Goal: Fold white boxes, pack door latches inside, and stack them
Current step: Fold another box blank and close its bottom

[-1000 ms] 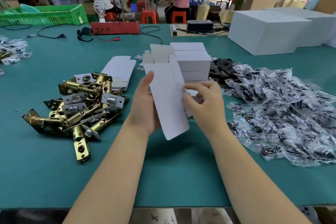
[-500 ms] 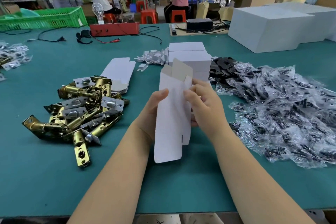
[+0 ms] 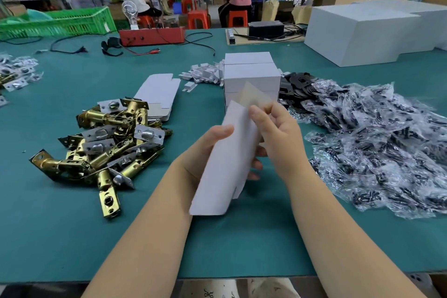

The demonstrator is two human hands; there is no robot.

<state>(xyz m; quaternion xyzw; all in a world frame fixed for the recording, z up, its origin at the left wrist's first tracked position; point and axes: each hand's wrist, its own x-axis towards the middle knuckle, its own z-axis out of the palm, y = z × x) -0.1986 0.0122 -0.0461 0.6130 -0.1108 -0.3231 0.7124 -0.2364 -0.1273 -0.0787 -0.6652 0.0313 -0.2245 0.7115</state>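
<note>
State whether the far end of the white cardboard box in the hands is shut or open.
Open: the white cardboard box has its brown-lined end flap still raised, untucked.

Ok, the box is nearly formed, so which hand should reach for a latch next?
Left, probably. The latch pile lies on the left hand's side, while the right hand pinches the box's top flap and could hold it alone.
</note>
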